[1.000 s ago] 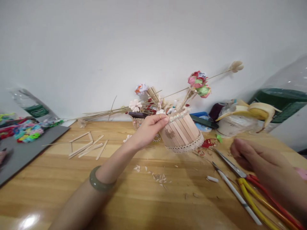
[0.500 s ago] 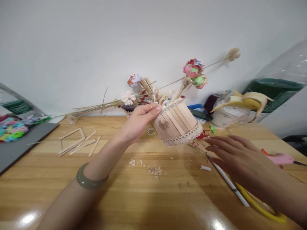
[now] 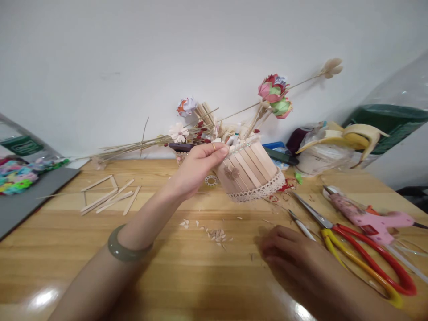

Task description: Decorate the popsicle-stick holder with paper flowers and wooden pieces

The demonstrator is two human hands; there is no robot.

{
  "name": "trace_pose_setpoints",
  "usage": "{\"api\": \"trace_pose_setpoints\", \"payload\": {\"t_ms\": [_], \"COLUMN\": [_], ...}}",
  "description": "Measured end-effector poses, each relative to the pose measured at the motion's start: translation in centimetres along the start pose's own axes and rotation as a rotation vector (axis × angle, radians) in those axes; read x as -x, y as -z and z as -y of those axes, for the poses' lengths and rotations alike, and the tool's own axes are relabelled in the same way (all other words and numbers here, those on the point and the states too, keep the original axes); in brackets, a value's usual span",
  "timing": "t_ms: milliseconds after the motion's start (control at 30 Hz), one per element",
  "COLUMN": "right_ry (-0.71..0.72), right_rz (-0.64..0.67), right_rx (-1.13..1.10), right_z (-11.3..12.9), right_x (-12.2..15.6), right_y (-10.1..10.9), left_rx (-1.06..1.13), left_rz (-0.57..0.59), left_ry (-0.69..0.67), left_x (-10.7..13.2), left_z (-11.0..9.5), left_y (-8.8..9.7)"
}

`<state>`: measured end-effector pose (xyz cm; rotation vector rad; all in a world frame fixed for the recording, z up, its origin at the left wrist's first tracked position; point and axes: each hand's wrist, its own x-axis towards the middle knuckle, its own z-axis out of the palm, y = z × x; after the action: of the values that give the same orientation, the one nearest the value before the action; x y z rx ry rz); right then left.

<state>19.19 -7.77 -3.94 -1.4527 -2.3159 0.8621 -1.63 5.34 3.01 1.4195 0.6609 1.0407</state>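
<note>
My left hand [image 3: 200, 167] pinches the rim of a small pot made of craft sticks [image 3: 252, 167], holding it tilted above the table. Lace trim [image 3: 257, 191] runs around its lower edge and a small brown bow sits on its side. Low over the table, my right hand [image 3: 294, 254] has its fingers curled together; anything in them is hidden. Just beyond it lies a white craft knife or pen-like tool [image 3: 301, 225], partly covered. Scissors with red and yellow handles [image 3: 337, 232] rest beside that hand.
Loose craft sticks [image 3: 110, 198] lie at left, wood chips [image 3: 217, 236] in the middle. A pink glue gun [image 3: 374, 218] is at right. Behind stand paper flowers [image 3: 274, 89], dried stems [image 3: 133, 145] and a cup with a banana peel [image 3: 324, 158]. A grey board [image 3: 33, 200] borders the left.
My right hand has drawn back toward me and to the left, its fingers curling, uncovering the scissors and glue gun. My left hand still holds the pot in nearly the same place.
</note>
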Motion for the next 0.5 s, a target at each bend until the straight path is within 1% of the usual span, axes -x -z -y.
{"api": "trace_pose_setpoints", "payload": {"t_ms": [133, 267, 367, 500], "right_ry": [-0.039, -0.083, -0.083, -0.062], "right_rz": [0.019, 0.036, 0.062, 0.061], "right_rx": [0.028, 0.044, 0.017, -0.029], "right_z": [-0.1, 0.9, 1.5, 1.9], "right_x": [-0.1, -0.4, -0.8, -1.3], "right_y": [-0.4, -0.6, -0.7, -0.6], "left_rx": [0.005, 0.002, 0.005, 0.011], "left_rz": [0.004, 0.015, 0.013, 0.013], "left_ry": [-0.001, -0.003, -0.009, 0.002], "left_x": [0.0, 0.0, 0.0, 0.0], "left_z": [0.1, 0.2, 0.3, 0.5], "left_y": [-0.1, 0.0, 0.0, -0.1]}}
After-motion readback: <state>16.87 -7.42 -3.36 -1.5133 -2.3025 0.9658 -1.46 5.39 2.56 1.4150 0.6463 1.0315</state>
